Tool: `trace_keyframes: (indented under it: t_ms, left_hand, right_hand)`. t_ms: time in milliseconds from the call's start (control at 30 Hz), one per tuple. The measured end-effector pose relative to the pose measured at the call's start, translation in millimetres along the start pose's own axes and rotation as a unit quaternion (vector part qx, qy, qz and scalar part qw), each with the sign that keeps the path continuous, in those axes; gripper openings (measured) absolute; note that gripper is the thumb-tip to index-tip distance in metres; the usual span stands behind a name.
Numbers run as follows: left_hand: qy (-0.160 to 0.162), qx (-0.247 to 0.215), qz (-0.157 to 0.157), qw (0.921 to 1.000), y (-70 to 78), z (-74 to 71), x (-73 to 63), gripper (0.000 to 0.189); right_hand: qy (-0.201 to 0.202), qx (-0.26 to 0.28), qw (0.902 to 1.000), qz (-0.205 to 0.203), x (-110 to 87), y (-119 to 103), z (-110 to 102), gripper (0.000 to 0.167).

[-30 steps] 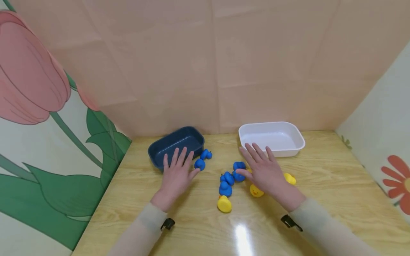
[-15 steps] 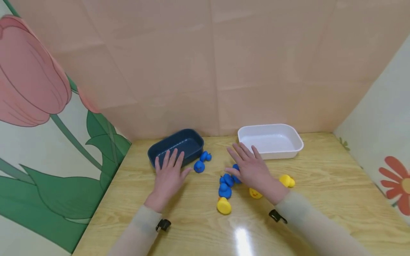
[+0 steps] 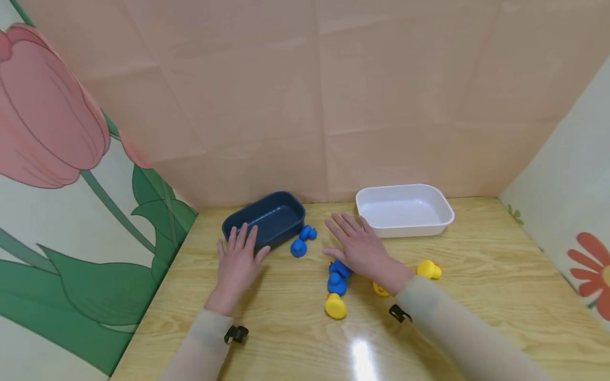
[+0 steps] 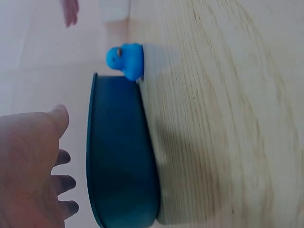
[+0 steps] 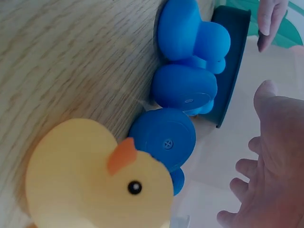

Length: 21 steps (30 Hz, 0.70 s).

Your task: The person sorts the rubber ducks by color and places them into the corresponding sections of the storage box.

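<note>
Two grips are mine, and both have their fingers spread out. My left grip [image 3: 235,270] is up over the near side of the dark blue tray [image 3: 281,217], with a gap between them. A blue duck [image 3: 307,233] sits just beside that tray, and another blue duck [image 3: 298,247] sits in front of it. My right grip [image 3: 359,251] is up over the worktop [image 3: 276,338], near the white tray [image 3: 405,209]. Below it is a bunch of blue ducks [image 3: 337,284], and my grip hides part of the bunch. A yellow duck [image 3: 335,307] is right in front of the bunch. One more yellow duck [image 3: 379,289] peeks out by my right wrist, partly covered. A third yellow duck [image 3: 427,269] is on the far side of my right arm. A pinkish sheet [image 3: 286,95] hangs at the back, and a big pink tulip [image 3: 54,111] is on my left.
</note>
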<state>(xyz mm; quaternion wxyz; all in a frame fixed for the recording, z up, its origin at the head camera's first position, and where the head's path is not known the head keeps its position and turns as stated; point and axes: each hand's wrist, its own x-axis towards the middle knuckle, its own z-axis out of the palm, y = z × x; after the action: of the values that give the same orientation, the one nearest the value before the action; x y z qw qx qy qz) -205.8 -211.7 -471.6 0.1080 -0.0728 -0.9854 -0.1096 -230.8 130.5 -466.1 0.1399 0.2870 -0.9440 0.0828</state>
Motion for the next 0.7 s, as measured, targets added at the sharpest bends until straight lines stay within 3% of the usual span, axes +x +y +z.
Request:
trace_keyframes:
  t_ms: [167,433,700]
  left_hand:
    - [0.010,-0.013,-0.013,0.9998,-12.8,2.7,-1.1,0.073]
    - [0.018,-0.041,-0.042,0.9981,-27.8,7.7,-2.8,0.074]
    - [0.018,-0.055,-0.073,0.9956,-38.2,7.0,-2.6,0.073]
  right_hand:
    - [0.006,0.002,0.9999,-0.016,6.7,-1,4,0.079]
    - [-0.028,0.018,0.9994,-0.012,20.5,-8,2,0.080]
    - [-0.012,0.033,0.9987,-0.037,37.9,-9,13,0.078]
